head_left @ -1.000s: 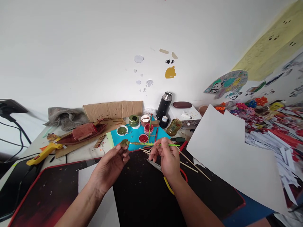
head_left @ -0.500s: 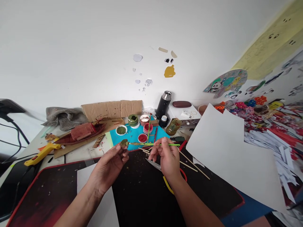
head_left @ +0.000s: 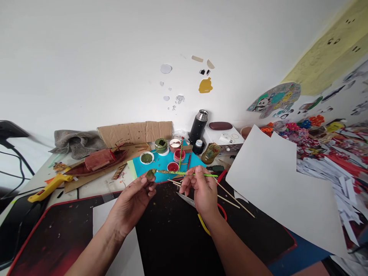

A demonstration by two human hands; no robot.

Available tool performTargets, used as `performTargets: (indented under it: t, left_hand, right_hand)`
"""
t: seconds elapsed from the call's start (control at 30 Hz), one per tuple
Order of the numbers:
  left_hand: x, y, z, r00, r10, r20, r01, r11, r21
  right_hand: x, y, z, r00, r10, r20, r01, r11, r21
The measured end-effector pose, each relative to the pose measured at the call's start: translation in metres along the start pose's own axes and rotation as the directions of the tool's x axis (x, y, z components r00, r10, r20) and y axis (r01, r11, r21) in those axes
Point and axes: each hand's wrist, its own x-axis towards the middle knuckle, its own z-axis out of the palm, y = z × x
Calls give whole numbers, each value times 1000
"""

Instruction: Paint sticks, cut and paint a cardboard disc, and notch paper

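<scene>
Between the thumb and fingers of my left hand is a small olive-green painted piece; its exact kind I cannot make out. My right hand pinches a green-handled paintbrush, held nearly level, its tip at the piece's upper right edge. Behind the hands, on a blue sheet, stand an open jar of green paint, a lid with green paint, an open jar of red paint and a lid with red paint. A second brush leans upright by the red jar.
Scissors and several thin sticks lie by my right wrist. A red model boat and yellow glue gun are at left. A black thermos, a murky jar and large white sheets stand or lie rightward.
The brush's tip has risen slightly, from the piece's side to its upper right edge. Both hands stay in nearly the same place, and the view has shifted a little.
</scene>
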Motion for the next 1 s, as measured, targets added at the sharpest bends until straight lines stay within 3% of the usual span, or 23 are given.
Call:
performTargets:
  t: [1.0]
  left_hand:
    - [-1,3,2,1000,-2,-1,2,999,46]
  right_hand:
    - [-1,0,-2,999,37,11,-38,996,78]
